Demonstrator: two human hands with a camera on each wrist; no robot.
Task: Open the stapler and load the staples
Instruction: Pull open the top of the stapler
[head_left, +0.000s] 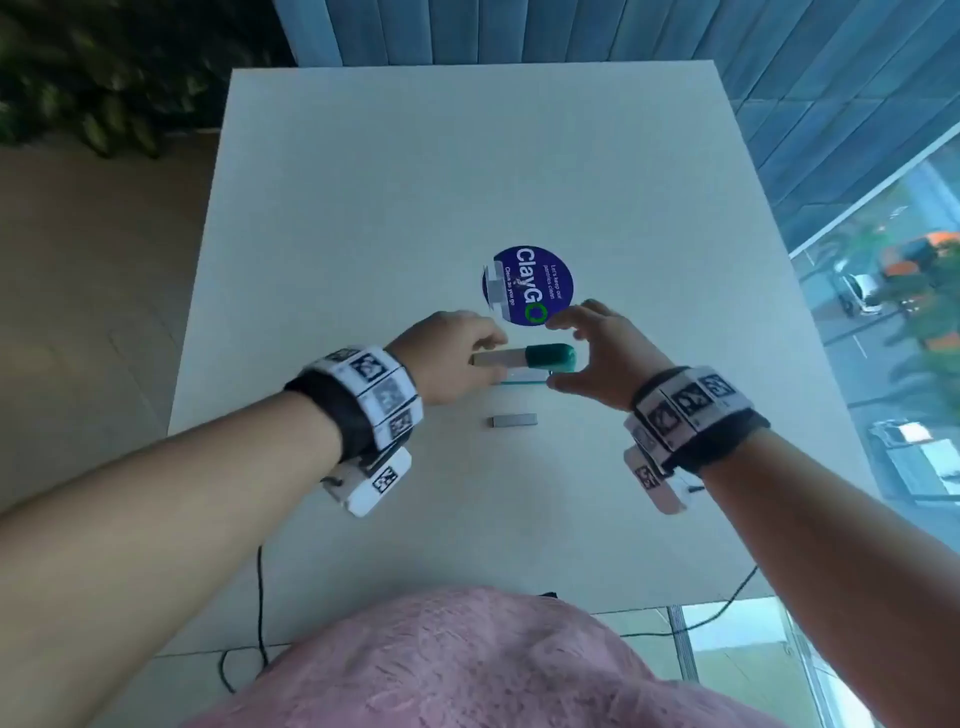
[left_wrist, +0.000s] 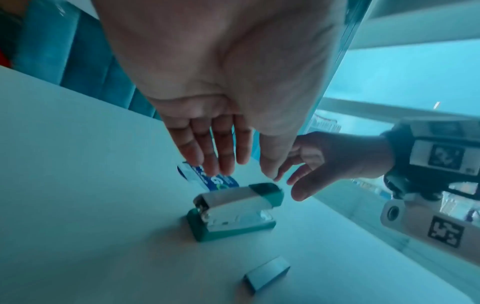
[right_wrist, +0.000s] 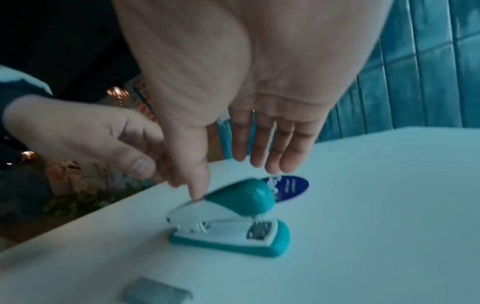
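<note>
The stapler (head_left: 524, 362), teal plastic with a white rounded body, sits closed on the table (head_left: 363, 234) between both hands, with the flat grey metal staples (head_left: 513, 420) strip lying just nearer the person. The left hand (head_left: 457, 358) and right hand (head_left: 605, 353) are held with fingers spread and relaxed, no grip taken yet, though a right fingertip appears to meet the cap. Risk is judged: the smooth, light body may skid or tip if lifted one-sidedly.
</note>
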